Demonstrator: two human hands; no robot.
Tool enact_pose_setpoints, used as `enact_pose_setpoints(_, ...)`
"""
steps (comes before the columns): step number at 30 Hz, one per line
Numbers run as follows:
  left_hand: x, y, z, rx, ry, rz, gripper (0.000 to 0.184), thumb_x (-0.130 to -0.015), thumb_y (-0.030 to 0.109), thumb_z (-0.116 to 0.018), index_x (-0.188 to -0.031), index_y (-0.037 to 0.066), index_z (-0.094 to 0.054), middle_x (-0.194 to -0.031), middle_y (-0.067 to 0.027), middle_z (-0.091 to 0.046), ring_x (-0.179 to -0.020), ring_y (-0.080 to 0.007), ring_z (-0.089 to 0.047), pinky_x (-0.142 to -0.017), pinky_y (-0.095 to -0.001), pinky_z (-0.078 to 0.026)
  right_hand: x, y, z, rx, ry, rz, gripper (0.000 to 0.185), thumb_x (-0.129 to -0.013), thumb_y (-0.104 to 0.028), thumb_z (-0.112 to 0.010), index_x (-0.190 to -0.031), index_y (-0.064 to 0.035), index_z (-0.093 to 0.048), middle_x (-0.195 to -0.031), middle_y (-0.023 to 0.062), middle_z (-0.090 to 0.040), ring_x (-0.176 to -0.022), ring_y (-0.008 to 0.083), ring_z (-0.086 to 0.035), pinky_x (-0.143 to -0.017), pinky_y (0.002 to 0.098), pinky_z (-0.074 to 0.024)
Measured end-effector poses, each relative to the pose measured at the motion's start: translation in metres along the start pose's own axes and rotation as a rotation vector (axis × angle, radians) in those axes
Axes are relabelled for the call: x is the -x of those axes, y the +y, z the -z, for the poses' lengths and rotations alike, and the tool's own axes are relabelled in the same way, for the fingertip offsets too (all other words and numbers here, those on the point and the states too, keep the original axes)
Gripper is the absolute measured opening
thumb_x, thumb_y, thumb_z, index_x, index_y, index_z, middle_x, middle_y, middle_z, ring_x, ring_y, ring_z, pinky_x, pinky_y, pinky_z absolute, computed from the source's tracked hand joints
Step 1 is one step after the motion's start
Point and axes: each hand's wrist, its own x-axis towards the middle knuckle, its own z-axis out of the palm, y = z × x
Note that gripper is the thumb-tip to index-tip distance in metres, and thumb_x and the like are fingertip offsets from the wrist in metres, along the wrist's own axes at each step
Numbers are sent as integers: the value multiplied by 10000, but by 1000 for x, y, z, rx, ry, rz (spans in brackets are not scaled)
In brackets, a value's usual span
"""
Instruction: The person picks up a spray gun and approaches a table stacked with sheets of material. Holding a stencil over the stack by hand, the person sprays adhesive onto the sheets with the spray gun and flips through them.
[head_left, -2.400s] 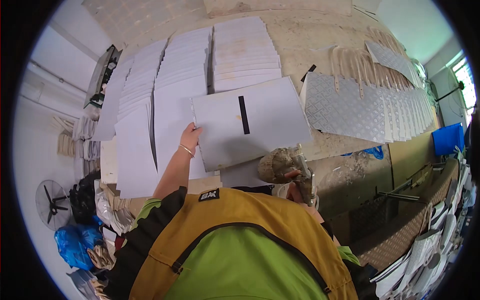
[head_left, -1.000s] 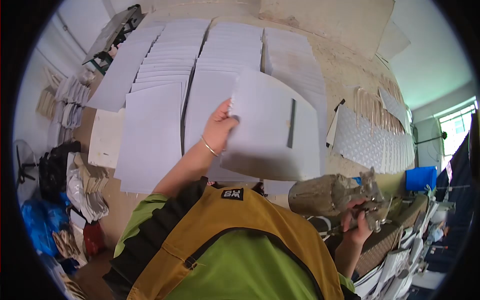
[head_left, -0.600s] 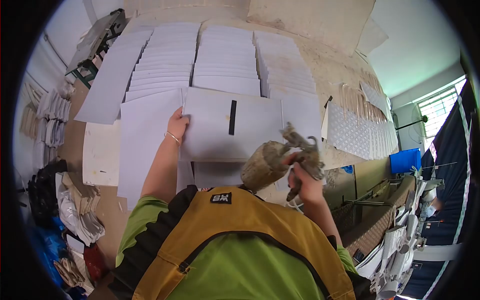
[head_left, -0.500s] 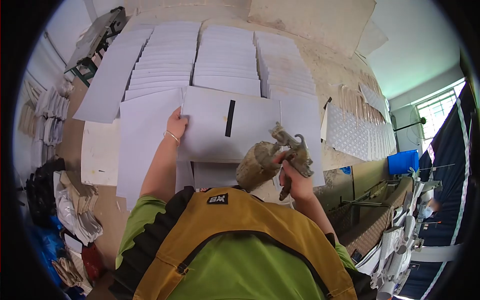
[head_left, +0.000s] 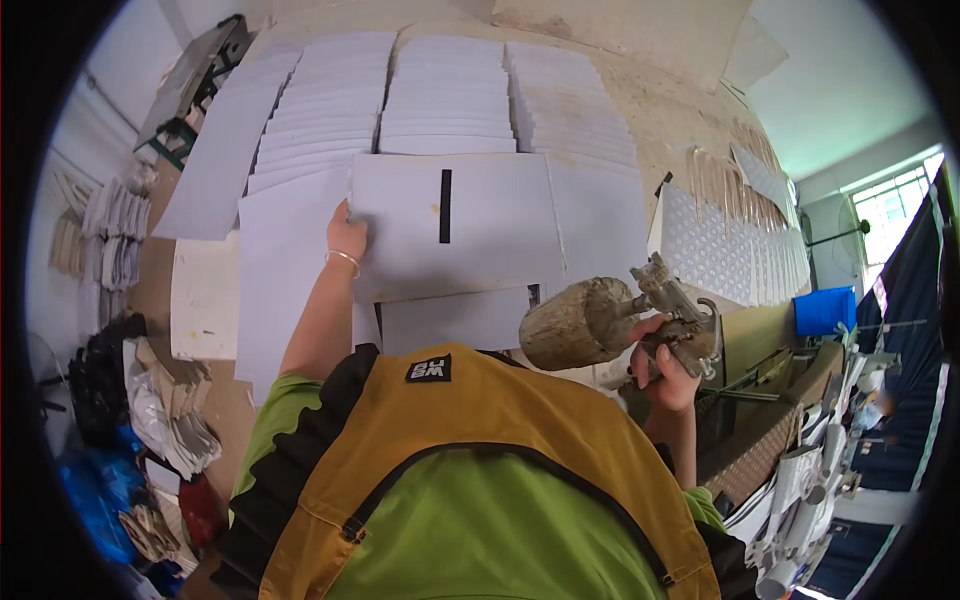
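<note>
Above sheets (head_left: 450, 90), left arm (head_left: 318, 322) outstretched, fingers (head_left: 343, 213) clasping board (head_left: 490, 225), right fingers (head_left: 652, 325) curled round sprayer (head_left: 575, 325).

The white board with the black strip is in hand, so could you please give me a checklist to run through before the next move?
1. Left hand on the left edge of the white board: ok.
2. Black strip on the board uncovered: ok, neither hand overlaps it.
3. Right hand gripping the spray gun: ok, fingers wrapped around it.
4. Gun's cup clean: not ok, its outside looks crusted and stained.
5. Board lying fully flat on the white sheets: cannot tell from this angle.
6. Amount left inside the cup: cannot tell, its walls hide the contents.
</note>
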Motion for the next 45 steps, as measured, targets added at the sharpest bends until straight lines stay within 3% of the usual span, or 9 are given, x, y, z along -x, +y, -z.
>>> enact_pose_setpoints(6, -21, 13, 12, 122, -110, 79, 525, -686, 59, -529, -1211, 38, -529, -863, -161, -649, -759, -259, -623, -697, -323, -483, -1, 12, 10, 59, 47, -73, 388, -832, -262, -607, -1086, 4, -484, -918, 145, -591, -402, 92, -427, -413, 221, -346)
enact_pose_setpoints(9, -36, 9, 16, -49, -182, 97, 518, -698, 94, -537, -1209, 10, -514, -1005, -213, -629, -953, -336, -601, -820, -363, -468, -5, 17, 10, 53, 52, -88, 377, -834, -259, -602, -1082, 1, -487, -914, 139, -593, -406, 88, -424, -404, 215, -332)
enact_pose_setpoints(18, -50, 8, 19, -297, -177, 154, 528, -702, 158, -544, -1213, 25, -513, -1002, -229, -623, -964, -350, -592, -830, -374, -463, -17, 26, 8, 77, 59, -182, 357, -842, -251, -587, -1078, -2, -486, -920, 128, -594, -411, 84, -428, -386, 214, -320)
enact_pose_setpoints(24, -27, 66, 25, -528, -131, 267, 552, -729, 170, -540, -1269, 80, -469, -1140, -189, -554, -1026, -331, -563, -866, -390, -462, -30, 27, 0, 97, 72, -181, 321, -844, -217, -570, -1065, 2, -490, -909, 121, -588, -410, 79, -425, -378, 209, -310)
enact_pose_setpoints(29, -26, 56, 21, -556, -53, 297, 596, -738, 209, -553, -1322, 184, -437, -1231, -199, -457, -1062, -332, -539, -911, -397, -447, -45, 26, -23, 115, 133, -174, 266, -846, -184, -542, -1029, 5, -506, -868, 101, -582, -409, 73, -419, -381, 205, -311)
enact_pose_setpoints(38, -15, 47, 13, -605, -107, 243, 424, -800, 191, -521, -1216, 263, -555, -1201, -103, -460, -1051, -277, -538, -857, -366, -476, -75, 21, -51, 217, 118, -178, 133, -869, -85, -490, -973, -10, -524, -817, 58, -585, -420, 61, -412, -401, 197, -329)
enact_pose_setpoints(41, -7, 54, 15, -603, -67, 181, 356, -805, 240, -528, -1151, 238, -611, -1268, -100, -423, -1125, -276, -474, -908, -415, -434, -81, 21, -57, 190, 123, -164, 121, -870, -71, -494, -976, -20, -524, -829, 56, -590, -427, 60, -415, -406, 196, -336)
enact_pose_setpoints(45, 2, 72, 17, -761, -56, 126, 422, -806, 301, -535, -1216, 202, -557, -1359, -121, -346, -1251, -301, -346, -987, -514, -328, -86, 25, -60, 177, 121, -184, 120, -874, -88, -516, -981, -34, -525, -850, 56, -598, -438, 59, -422, -409, 194, -343)
